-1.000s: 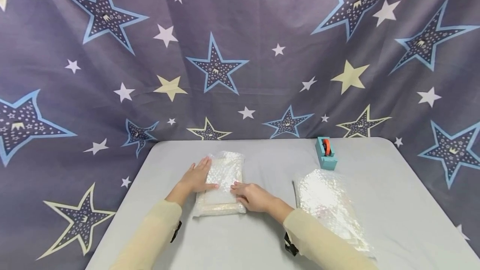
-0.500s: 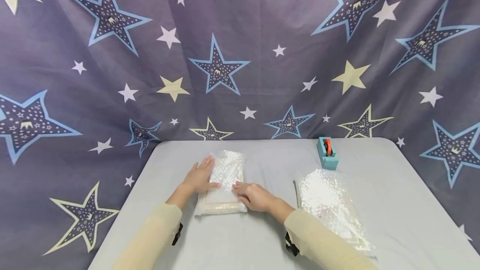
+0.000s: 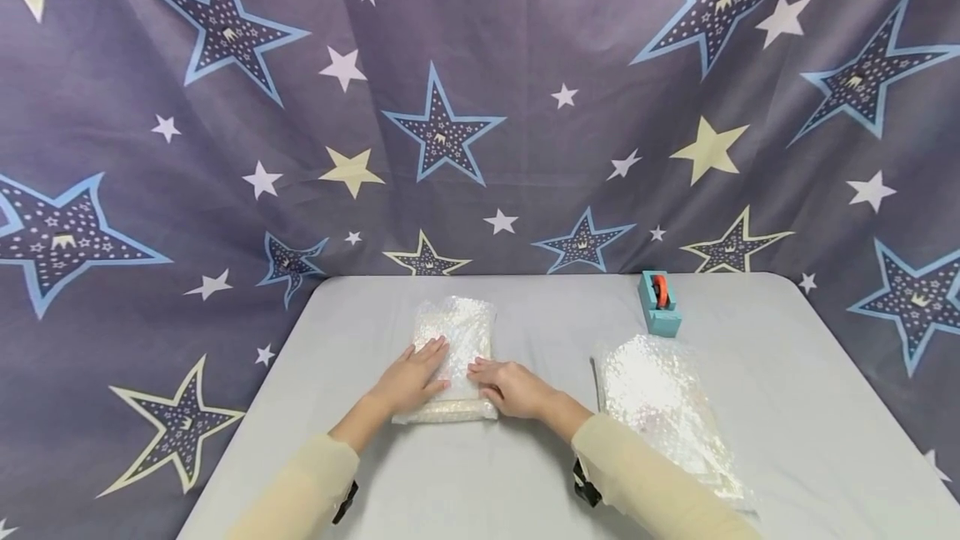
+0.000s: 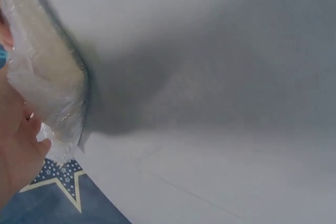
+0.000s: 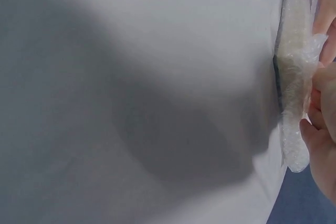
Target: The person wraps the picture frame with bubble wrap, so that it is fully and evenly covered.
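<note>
A packet in bubble wrap (image 3: 468, 327) lies on the table, with a rolled or folded ridge along its near edge. My left hand (image 3: 408, 380) rests on its left part, fingers stretched over the film. From the right, my right hand (image 3: 517, 390) touches the packet, fingertips on its top and thumb at the side. The left wrist view shows the packet's crinkled side (image 4: 52, 72) with the left hand (image 4: 18, 150) against it. In the right wrist view the right hand (image 5: 323, 114) is at the clear wrap along the packet's side (image 5: 294, 72).
To the right lies a larger sheet or pouch of bubble wrap (image 3: 660, 407), partly behind the right sleeve. A teal tape dispenser (image 3: 660, 307) with an orange reel stands near the back edge. A star-patterned curtain (image 3: 495, 107) hangs behind the grey-covered table (image 3: 555, 315).
My left hand has slid along the packet toward its near end, uncovering the upper left part. The right hand stays at the right side. The head view has shifted slightly.
</note>
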The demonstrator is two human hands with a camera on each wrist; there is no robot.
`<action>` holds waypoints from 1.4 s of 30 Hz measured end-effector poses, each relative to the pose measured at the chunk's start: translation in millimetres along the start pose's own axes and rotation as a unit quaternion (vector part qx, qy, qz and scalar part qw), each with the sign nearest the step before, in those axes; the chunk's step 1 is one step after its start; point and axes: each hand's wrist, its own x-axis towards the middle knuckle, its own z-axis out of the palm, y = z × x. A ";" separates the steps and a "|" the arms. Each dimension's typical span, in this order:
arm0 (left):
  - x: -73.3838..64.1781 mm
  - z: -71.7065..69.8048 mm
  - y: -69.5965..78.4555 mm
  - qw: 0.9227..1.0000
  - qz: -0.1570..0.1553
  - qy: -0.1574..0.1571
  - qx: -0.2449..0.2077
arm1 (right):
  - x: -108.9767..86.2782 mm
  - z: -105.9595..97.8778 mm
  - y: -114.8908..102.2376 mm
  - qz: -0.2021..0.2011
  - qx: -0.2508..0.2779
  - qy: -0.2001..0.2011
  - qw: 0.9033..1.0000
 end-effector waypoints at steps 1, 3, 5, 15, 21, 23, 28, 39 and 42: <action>-0.2 1.0 -0.3 1.000 0.000 0.000 0.007 | 0.5 -0.6 -0.4 -0.001 -0.001 -0.003 1.000; -0.1 2.6 -1.2 1.000 0.001 0.001 0.018 | 1.6 -1.8 -1.2 -0.002 -0.011 -0.010 1.000; 0.7 3.0 -1.9 1.000 0.003 0.003 0.021 | 3.0 -3.8 -2.2 -0.003 -0.021 -0.013 1.000; 2.5 -0.2 -3.7 0.999 0.018 -0.007 0.041 | 3.1 -11.4 -8.3 0.009 -0.039 -0.029 0.999; 2.2 1.7 -3.9 0.998 0.025 -0.003 0.050 | -8.3 -14.7 -5.3 0.025 -0.037 0.006 0.999; 2.0 1.2 -3.6 0.999 0.025 -0.001 0.047 | -14.4 -17.8 -1.1 0.037 -0.038 0.020 0.998; 1.7 -1.3 -4.8 0.999 0.026 -0.005 0.043 | -31.4 -33.7 15.5 0.068 -0.033 0.061 0.995; 2.0 -0.7 -9.7 0.999 0.028 -0.004 0.037 | -61.5 -96.1 55.7 0.146 -0.017 0.154 0.977; 2.1 1.2 -9.6 0.999 0.030 -0.004 0.034 | -73.2 -113.5 66.2 0.172 -0.014 0.167 0.971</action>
